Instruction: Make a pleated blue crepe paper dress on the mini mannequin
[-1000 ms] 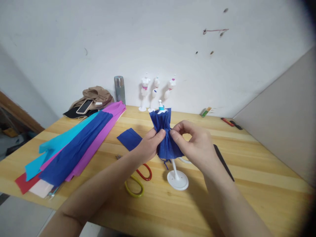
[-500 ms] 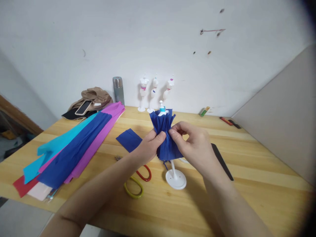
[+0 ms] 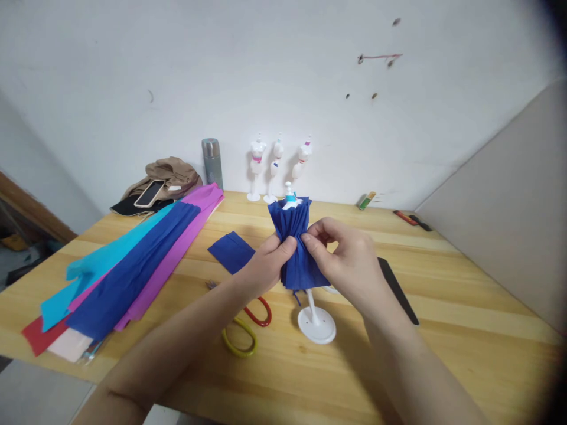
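A small white dress form (image 3: pixel 290 196) on a round base (image 3: pixel 316 324) has pleated dark-blue crepe paper (image 3: pixel 305 265) gathered around its body. My left hand (image 3: pixel 275 255) pinches the paper at the waist from the left, thumb on the front folds. On the right side, my right hand (image 3: pixel 334 245) presses thumb and fingertips together on the same gathered paper. Light-blue tape or paper circles the form's neck. Beneath my left forearm lie scissors (image 3: pixel 243 336) with one red and one yellow handle, partly hidden. A cut piece of blue paper (image 3: pixel 233 251) rests beside my left wrist.
Long strips of coloured crepe paper (image 3: pixel 133 271) cover the table's left side. Behind them are a phone (image 3: pixel 149 193), a brown cloth bundle (image 3: pixel 177 171) and a thermos (image 3: pixel 212 165). Three white dress forms (image 3: pixel 256 159) stand against the wall. A black flat strip (image 3: pixel 397 289) lies right.
The dress form's base has shifted very slightly down and to the right, tilting the stand a little. Both hands keep their pinch on the blue paper.
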A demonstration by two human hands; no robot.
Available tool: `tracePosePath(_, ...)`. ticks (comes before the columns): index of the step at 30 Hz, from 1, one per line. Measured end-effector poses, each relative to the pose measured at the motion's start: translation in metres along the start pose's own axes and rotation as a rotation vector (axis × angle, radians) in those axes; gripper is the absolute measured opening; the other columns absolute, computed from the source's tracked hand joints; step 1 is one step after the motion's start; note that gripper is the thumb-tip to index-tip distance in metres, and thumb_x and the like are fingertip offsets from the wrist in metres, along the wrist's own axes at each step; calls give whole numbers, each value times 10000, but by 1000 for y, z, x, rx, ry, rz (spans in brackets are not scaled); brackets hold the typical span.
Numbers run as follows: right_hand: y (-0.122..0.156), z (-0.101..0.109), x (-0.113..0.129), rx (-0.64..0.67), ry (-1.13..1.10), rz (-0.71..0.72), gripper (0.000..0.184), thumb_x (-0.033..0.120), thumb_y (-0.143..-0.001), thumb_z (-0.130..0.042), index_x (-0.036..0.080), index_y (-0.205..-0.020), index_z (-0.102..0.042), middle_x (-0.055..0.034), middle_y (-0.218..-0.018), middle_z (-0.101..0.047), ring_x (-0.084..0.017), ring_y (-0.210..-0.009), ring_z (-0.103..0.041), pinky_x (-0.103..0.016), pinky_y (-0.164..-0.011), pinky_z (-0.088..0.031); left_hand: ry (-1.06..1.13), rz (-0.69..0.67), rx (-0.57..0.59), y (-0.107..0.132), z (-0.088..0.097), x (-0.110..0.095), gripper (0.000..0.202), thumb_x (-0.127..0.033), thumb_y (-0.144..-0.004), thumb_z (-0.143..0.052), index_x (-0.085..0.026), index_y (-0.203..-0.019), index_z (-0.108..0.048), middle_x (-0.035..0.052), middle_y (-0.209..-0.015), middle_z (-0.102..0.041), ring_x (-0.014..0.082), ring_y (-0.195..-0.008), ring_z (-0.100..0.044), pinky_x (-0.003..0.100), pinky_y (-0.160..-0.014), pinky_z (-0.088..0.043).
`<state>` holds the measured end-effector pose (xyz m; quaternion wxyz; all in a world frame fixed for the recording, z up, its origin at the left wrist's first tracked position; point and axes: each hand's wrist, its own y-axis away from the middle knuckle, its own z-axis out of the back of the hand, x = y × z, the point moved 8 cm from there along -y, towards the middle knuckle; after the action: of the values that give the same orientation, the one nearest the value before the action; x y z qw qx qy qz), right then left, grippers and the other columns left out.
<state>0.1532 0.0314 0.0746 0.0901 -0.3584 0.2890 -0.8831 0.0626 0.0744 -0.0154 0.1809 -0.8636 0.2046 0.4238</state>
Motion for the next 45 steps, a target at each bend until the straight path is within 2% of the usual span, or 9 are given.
tracePosePath(8, 1, 0, -4, 9, -75, -72, 160, 280, -779, -614, 232, -651, -532, 23, -547, -542, -155, -525, -513, -291, -535, -397, 28, 63, 29, 2, -4, 1, 586, -528, -683, -789, -136, -1103, -679, 120, -1038, -728, 318, -1174, -598, 448, -1032, -429)
tracePosePath(15, -1, -4, -12, 18, -305, -180, 234, 289, -720, -667, 216, -568, -505, 69, -470, -390, -94, -453, -364, -242, -442, -313, -16, 97, 23, 5, -4, 1, 539, -499, -671, -807, -126, -1046, -701, 108, -985, -740, 304, -1063, -656, 433, -985, -467)
tracePosePath(21, -5, 2, -18, 78, -504, -203, 199, 373, -785, -654, 228, -664, -594, 10, -559, -579, -164, -524, -579, -310, -519, -502, 43, 134, 64, 6, -5, -6, 574, -488, -682, -791, -136, -1120, -676, 114, -952, -745, 311, -997, -685, 425, -902, -518)
tracePosePath(26, -1, 6, -4, 112, -317, -67, 172, 330, -817, -630, 240, -673, -607, -10, -580, -605, -239, -756, -694, -330, -627, -528, 23, 120, 93, 6, 0, -11, 569, -490, -710, -767, -130, -1142, -675, 114, -987, -742, 311, -1004, -683, 402, -884, -522)
tracePosePath(30, 3, 11, 1, 52, -90, -23, 92, 306, -800, -639, 225, -763, -658, -2, -631, -647, -188, -607, -635, -311, -571, -479, 11, 96, 110, 5, 2, -10, 545, -496, -740, -737, -148, -1156, -678, 109, -1014, -742, 302, -1006, -683, 396, -889, -516)
tracePosePath(34, 5, 8, 2, 93, -90, -4, 97, 291, -832, -618, 226, -792, -677, -47, -827, -750, -228, -774, -702, -318, -613, -507, -4, 78, 120, 4, 4, -10, 505, -483, -769, -714, -161, -1156, -683, 96, -1009, -745, 280, -983, -691, 382, -888, -519)
tracePosePath(37, 5, 9, 3, 100, -100, 20, 129, 254, -846, -591, 235, -737, -659, -45, -868, -763, -257, -918, -718, -349, -715, -539, -9, 70, 124, 4, 3, -11, 511, -492, -742, -736, -155, -1125, -694, 107, -1001, -745, 286, -1002, -688, 382, -893, -521)
tracePosePath(41, 7, 10, 6, 106, -51, 36, 79, 261, -830, -609, 231, -814, -680, -40, -799, -752, -243, -762, -715, -373, -697, -544, -15, 106, 72, 5, 4, -11, 543, -515, -706, -759, -138, -1092, -700, 113, -972, -748, 291, -964, -694, 394, -881, -525)
tracePosePath(45, 7, 11, 14, 96, -40, 111, 104, 225, -839, -587, 243, -858, -688, -50, -950, -766, -232, -763, -711, -371, -693, -542, -12, 106, 91, 6, 1, -13, 521, -509, -699, -765, -144, -1068, -710, 101, -961, -747, 300, -998, -683, 391, -896, -516)
